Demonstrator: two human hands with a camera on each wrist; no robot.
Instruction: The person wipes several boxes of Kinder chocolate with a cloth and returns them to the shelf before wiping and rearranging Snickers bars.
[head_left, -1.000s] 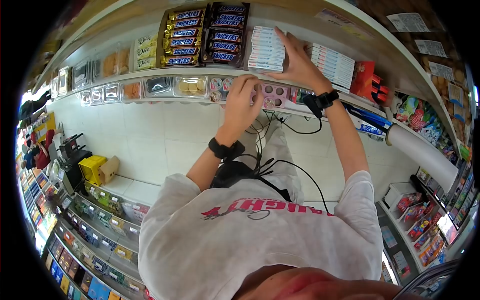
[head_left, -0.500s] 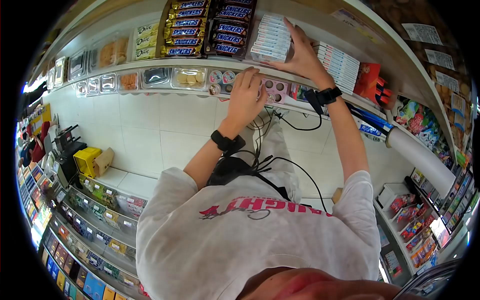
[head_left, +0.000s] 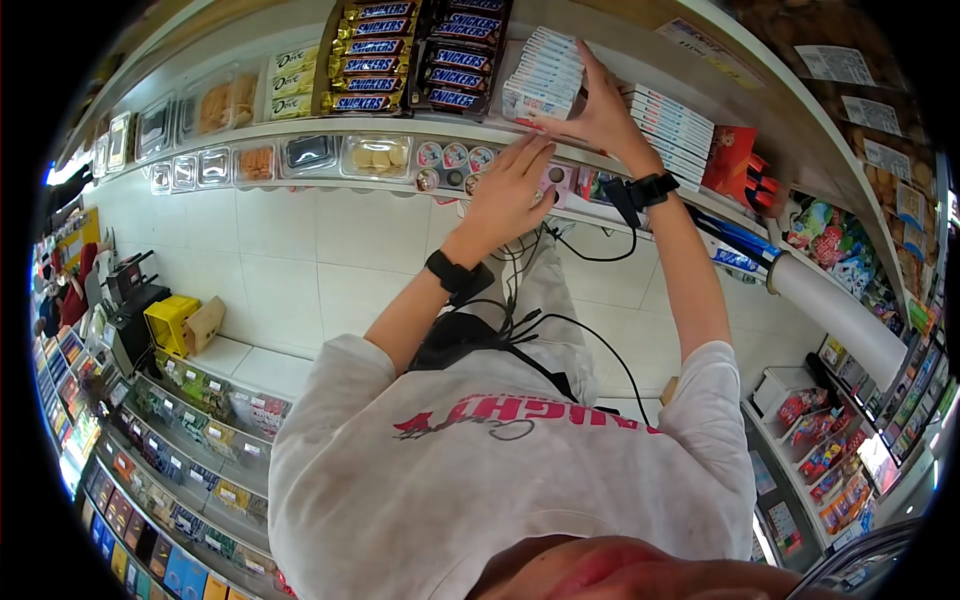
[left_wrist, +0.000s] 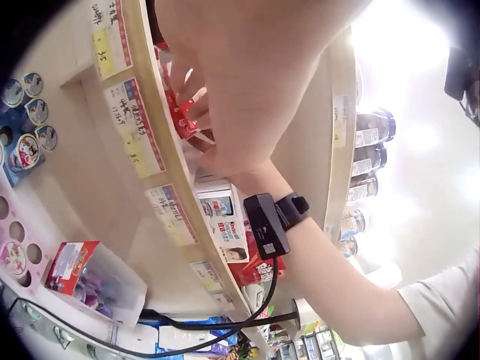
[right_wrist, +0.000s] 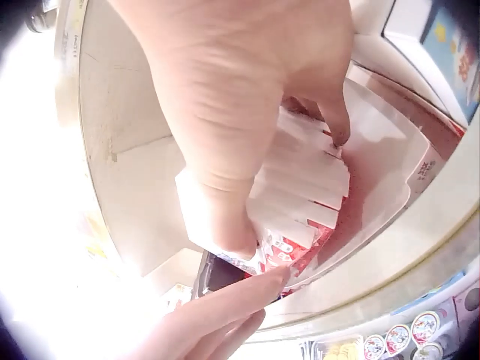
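The right hand (head_left: 606, 118) is partly spread, its thumb at the front end of a fanned stack of slim white boxes (head_left: 545, 68) and its fingers bent down over the right side, gripping the stack. The left hand (head_left: 506, 190) is stretched nearly flat, holding nothing; its fingertips reach the stack's front end, though whether they press cannot be told. The stack sits in a pale tray (right_wrist: 386, 139) just behind the front edge of the shelf (head_left: 300, 128). Along that edge, a second row of slim boxes (head_left: 668, 125) lies to the right and dark-wrapped Snickers bars (head_left: 457, 75) to the left. Below, round cups (head_left: 455, 155) line the lower shelf.
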